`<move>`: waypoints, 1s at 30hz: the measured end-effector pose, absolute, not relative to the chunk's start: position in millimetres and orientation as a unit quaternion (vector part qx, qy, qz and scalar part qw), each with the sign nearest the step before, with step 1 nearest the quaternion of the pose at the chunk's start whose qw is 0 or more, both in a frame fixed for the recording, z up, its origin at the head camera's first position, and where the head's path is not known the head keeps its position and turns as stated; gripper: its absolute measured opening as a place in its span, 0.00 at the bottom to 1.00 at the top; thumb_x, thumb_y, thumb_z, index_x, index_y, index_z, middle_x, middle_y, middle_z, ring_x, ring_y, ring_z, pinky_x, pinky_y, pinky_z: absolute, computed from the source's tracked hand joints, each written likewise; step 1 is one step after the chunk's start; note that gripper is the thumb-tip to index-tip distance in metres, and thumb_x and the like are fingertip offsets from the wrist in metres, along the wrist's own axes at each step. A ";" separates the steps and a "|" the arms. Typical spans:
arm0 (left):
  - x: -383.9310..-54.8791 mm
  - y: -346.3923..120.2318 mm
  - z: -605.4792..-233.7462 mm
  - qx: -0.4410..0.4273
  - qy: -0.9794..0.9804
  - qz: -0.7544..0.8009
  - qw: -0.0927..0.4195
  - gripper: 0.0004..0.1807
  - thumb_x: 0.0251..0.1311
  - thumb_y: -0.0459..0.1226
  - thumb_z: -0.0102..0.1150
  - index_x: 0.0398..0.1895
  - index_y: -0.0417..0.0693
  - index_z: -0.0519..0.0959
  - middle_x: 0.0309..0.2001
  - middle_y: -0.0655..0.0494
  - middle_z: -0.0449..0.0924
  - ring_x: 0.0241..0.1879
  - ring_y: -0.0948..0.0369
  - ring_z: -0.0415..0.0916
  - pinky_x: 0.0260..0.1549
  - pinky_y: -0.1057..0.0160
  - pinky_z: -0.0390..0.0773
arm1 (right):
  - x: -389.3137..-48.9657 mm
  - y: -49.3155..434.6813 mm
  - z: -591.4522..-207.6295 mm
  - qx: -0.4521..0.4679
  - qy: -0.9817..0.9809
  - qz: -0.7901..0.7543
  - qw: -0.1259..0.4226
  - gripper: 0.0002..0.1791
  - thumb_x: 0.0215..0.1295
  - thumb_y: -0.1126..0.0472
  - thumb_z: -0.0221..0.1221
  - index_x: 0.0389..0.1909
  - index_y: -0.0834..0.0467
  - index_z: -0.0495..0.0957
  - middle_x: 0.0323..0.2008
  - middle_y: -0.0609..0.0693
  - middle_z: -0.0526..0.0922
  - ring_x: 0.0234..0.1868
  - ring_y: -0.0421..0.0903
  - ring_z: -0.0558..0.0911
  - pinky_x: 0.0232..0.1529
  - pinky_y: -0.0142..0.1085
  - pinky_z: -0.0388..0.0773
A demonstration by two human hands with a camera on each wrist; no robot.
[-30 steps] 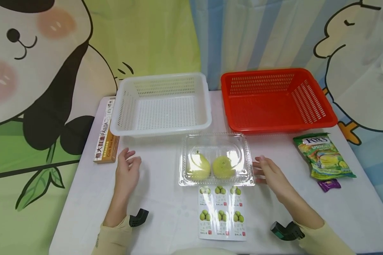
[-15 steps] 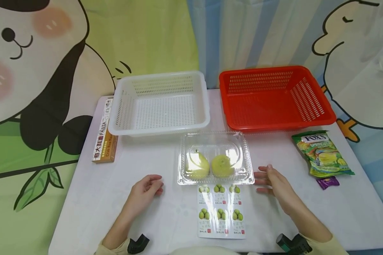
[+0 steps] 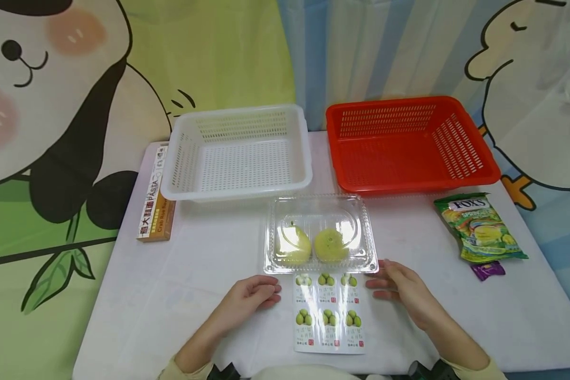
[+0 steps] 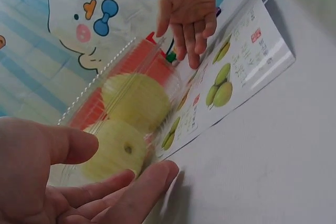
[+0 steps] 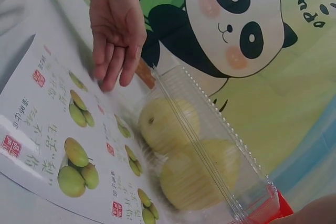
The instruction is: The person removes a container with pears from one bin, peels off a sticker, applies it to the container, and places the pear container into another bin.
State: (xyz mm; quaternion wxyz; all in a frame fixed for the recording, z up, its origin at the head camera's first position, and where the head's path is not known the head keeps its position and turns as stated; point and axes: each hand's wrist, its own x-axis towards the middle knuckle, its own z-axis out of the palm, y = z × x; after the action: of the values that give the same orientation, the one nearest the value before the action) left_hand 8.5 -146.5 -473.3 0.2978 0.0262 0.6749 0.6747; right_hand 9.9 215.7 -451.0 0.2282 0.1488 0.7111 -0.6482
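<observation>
A clear plastic clamshell box [image 3: 320, 208] holds two yellow-green pears [image 3: 331, 245] side by side, its lid down. Just in front of it lies a glossy sheet of pear stickers [image 3: 329, 335], its near end slightly raised in the left wrist view. My left hand [image 3: 249, 301] is left of the sheet, fingers relaxed and holding nothing. On the other side, my right hand [image 3: 408, 290] has its fingers extended beside the sheet's right edge, by the box's near right corner; whether a fingertip touches the box, I cannot tell.
Behind the box stand a white basket [image 3: 237, 192] on the left and a red basket [image 3: 418, 187] on the right. A pasta box [image 3: 157, 206] lies at the left edge. On the right are a green candy bag [image 3: 482, 229] and a small purple packet [image 3: 487, 271].
My left hand has come from beside the pasta box toward the near middle, up to the sticker sheet's left side. My right hand has shifted slightly nearer, toward the sheet's right edge.
</observation>
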 end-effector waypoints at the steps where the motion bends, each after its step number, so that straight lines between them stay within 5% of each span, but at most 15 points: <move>1: 9.0 -144.0 -473.6 0.026 0.669 0.679 0.301 0.23 0.70 0.36 0.55 0.60 0.25 0.69 0.54 0.35 0.76 0.52 0.46 0.78 0.50 0.58 0.77 | 10.0 215.1 -450.7 0.151 0.708 -0.650 0.231 0.29 0.81 0.52 0.37 0.68 0.71 0.56 0.57 0.67 0.75 0.51 0.56 0.80 0.48 0.43 0.79; 30: 8.3 -120.6 -478.3 -0.071 0.531 0.773 0.339 0.26 0.70 0.33 0.50 0.64 0.24 0.62 0.58 0.32 0.72 0.57 0.44 0.74 0.55 0.54 0.73 | 11.0 210.5 -451.7 0.147 0.693 -0.659 0.253 0.35 0.77 0.42 0.42 0.66 0.70 0.61 0.58 0.63 0.77 0.50 0.53 0.82 0.48 0.40 0.79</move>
State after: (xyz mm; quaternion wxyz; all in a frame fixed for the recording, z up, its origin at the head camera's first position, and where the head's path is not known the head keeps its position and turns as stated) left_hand 8.3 -120.6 -478.3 0.3394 -0.0709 0.5313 0.7730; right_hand 11.0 210.5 -451.7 0.2530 0.1475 0.6929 -0.6589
